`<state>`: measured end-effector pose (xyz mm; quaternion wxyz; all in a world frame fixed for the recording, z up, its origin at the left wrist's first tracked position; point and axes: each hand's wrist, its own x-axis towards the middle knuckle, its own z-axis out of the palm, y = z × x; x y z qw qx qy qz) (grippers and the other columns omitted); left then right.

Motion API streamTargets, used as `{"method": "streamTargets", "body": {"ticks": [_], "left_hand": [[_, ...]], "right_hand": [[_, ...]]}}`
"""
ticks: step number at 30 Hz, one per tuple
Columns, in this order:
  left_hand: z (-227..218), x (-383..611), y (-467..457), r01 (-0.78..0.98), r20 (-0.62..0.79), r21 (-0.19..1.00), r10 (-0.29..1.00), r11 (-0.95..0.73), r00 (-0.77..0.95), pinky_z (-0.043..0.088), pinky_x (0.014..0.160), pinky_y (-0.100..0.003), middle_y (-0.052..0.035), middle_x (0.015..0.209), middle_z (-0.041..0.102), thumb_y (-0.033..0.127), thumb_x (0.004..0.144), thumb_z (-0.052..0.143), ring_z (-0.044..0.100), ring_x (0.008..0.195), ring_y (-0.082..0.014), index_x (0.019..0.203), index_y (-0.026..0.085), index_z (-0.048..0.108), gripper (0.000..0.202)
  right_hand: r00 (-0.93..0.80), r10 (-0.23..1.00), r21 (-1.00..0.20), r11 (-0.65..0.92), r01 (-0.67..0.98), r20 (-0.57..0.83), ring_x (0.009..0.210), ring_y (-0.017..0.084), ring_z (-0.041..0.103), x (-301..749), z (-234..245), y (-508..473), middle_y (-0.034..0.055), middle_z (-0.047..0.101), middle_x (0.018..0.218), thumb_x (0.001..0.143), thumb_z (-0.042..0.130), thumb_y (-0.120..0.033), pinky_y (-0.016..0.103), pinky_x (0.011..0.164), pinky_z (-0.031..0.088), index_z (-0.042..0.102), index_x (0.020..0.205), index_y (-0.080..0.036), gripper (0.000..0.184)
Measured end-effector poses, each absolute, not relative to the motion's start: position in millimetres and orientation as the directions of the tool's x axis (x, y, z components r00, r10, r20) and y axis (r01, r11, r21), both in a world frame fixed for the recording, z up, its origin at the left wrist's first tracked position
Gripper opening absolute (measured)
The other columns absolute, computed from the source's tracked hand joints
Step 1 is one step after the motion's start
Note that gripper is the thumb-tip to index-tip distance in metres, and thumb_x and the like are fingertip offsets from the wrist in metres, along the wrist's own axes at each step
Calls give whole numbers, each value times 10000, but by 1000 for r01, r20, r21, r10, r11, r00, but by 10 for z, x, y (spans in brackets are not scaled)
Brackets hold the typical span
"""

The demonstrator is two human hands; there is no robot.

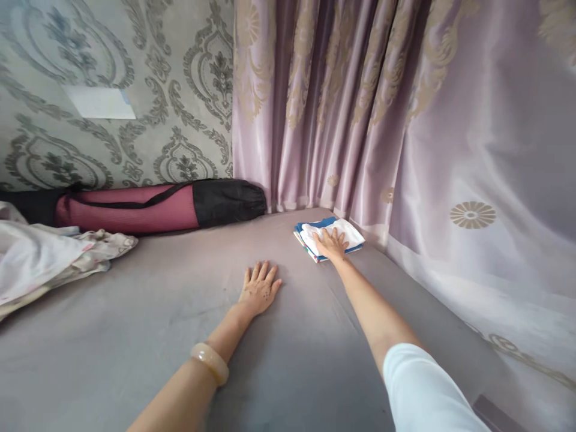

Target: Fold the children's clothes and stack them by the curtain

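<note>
My right hand (pixel 332 243) reaches far forward and lies spread on a folded white cloth (pixel 353 231). Under that cloth are a folded blue cloth (pixel 326 222) and a piece with a coloured edge; together they make a small flat stack near the curtain. Flat on the grey bed sheet (pixel 297 360) rests my left hand (pixel 260 290), fingers apart, with nothing in it. A pale bangle (pixel 210 362) circles the left wrist. The palm of the right hand hides part of the white cloth.
Along the patterned wall lies a long maroon and black bag (pixel 135 207) with a strap. Rumpled pale bedding (pixel 49 258) is at the left. Lilac curtains (pixel 310 108) hang behind and to the right of the bed. A dark flat object (pixel 499 414) shows at the lower right.
</note>
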<state>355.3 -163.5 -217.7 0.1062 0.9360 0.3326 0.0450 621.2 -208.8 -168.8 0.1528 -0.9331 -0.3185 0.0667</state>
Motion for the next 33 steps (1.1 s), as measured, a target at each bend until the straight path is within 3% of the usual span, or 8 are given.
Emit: {"method": "streamTargets", "body": {"ticks": [6, 13, 24, 30, 33], "left_hand": [[-2220, 3571, -1648, 612, 45, 206, 632, -764, 774, 135, 1138, -559, -105, 1553, 283, 458, 978, 208, 197, 1435, -338, 1470, 196, 358, 577], [-2190, 3543, -1653, 607, 47, 217, 630, -764, 776, 138, 1138, -556, -108, 1550, 288, 452, 977, 211, 198, 1436, -333, 1465, 197, 365, 572], [-2250, 3551, -1626, 602, 70, 228, 630, -765, 774, 144, 1133, -554, -102, 1545, 304, 447, 974, 227, 208, 1433, -331, 1461, 216, 370, 557], [-2283, 3544, -1628, 594, 93, 250, 629, -765, 772, 145, 1134, -546, -121, 1540, 310, 444, 973, 240, 218, 1430, -325, 1446, 202, 387, 552], [-2271, 3524, -1652, 595, 167, 250, 639, -764, 751, 188, 1130, -501, -143, 1491, 386, 421, 962, 302, 293, 1396, -302, 1378, 176, 461, 508]], "right_hand": [[810, 579, -284, -795, 536, -90, 1415, 448, -106, 6235, -1771, -1986, 121, -129, 1590, 701, 352, -867, 727, 1021, 3, 118, 1520, -342, 1000], [813, 558, -231, -824, 518, -167, 1412, 456, -105, 6263, -1779, -1924, 129, -157, 1584, 667, 361, -885, 740, 1004, -16, 44, 1520, -359, 1050], [808, 532, -179, -846, 502, -253, 1409, 479, -55, 6319, -1752, -1858, 149, -83, 1591, 654, 365, -892, 751, 989, -21, 123, 1516, -358, 1043], [814, 540, -202, -840, 504, -212, 1414, 466, -66, 6303, -1804, -1870, 146, -72, 1593, 705, 302, -873, 727, 1012, -16, 160, 1515, -341, 980], [818, 549, -231, -830, 508, -173, 1415, 466, -58, 6294, -1838, -1893, 148, -53, 1594, 699, 308, -879, 714, 1024, -3, 182, 1512, -337, 986]]}}
